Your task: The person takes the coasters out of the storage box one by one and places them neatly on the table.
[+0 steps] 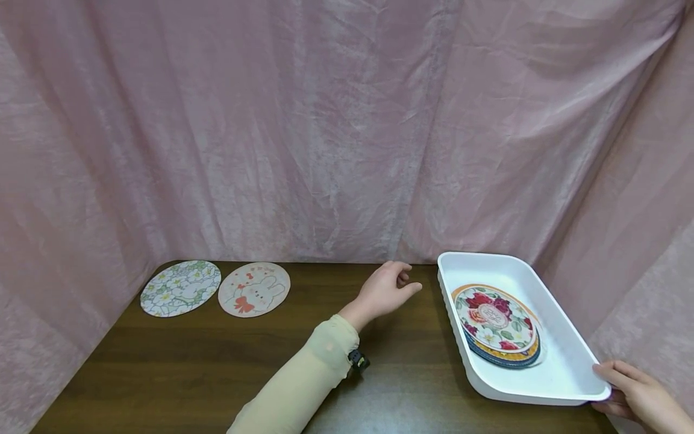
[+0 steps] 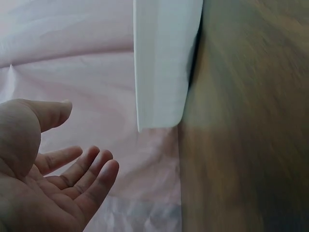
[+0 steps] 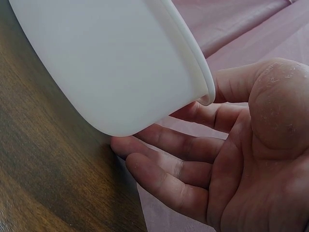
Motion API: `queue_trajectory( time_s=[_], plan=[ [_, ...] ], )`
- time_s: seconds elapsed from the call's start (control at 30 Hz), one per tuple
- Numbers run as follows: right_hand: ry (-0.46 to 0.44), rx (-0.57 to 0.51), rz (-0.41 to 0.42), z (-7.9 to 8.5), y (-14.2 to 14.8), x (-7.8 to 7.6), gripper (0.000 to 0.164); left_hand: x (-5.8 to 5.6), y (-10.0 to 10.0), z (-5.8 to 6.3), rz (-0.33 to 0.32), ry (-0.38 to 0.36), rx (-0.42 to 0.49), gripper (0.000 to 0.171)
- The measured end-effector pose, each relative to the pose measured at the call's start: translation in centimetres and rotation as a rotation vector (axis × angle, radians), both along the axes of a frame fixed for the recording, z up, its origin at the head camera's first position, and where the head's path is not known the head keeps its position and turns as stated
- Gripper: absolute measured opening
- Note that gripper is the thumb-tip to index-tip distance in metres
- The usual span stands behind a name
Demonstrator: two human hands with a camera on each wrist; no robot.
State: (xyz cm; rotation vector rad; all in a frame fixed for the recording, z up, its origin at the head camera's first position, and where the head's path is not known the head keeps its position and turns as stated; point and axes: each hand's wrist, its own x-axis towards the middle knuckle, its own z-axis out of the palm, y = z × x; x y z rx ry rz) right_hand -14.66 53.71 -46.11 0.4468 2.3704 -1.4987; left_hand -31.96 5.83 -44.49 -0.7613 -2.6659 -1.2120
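A white rectangular tray stands at the right of the dark wooden table. Inside it lies a stack of round mats, with a rose-and-flower printed mat on top and orange, yellow and dark blue edges showing beneath. At the tray's near right corner my right hand grips the rim, thumb over it and the other fingers under the corner, as the right wrist view shows. My left hand is held apart from the tray's left side, empty, its fingers relaxed and slightly bent.
Two more round mats lie flat at the table's back left: a green-and-white floral mat and, beside it, a pink rabbit mat. Pink curtains hang close behind the table and along both sides. The table's bare wood spans the front left.
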Motion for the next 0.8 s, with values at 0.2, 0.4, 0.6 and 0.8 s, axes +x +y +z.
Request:
queue_trajectory(
  time_s=[0.2, 0.4, 0.6, 0.8],
  plan=[
    [0.005, -0.005, -0.006, 0.1, -0.1, 0.0, 0.037, 0.3, 1.6, 0.3, -0.022, 0.006, 0.009, 0.051],
    [-0.01, -0.009, -0.015, 0.0, -0.1, 0.0, 0.038, 1.0, 3.2, 0.8, -0.066, 0.006, 0.012, 0.048],
    [-0.006, -0.021, -0.016, 0.2, -0.1, 0.0, 0.038, 1.5, 5.1, 1.1, -0.114, 0.031, -0.032, 0.05],
    [-0.007, -0.019, -0.006, 0.2, 0.0, 0.0, 0.038, 2.0, 7.0, 1.1, -0.142, 0.077, -0.111, 0.05]
  ],
)
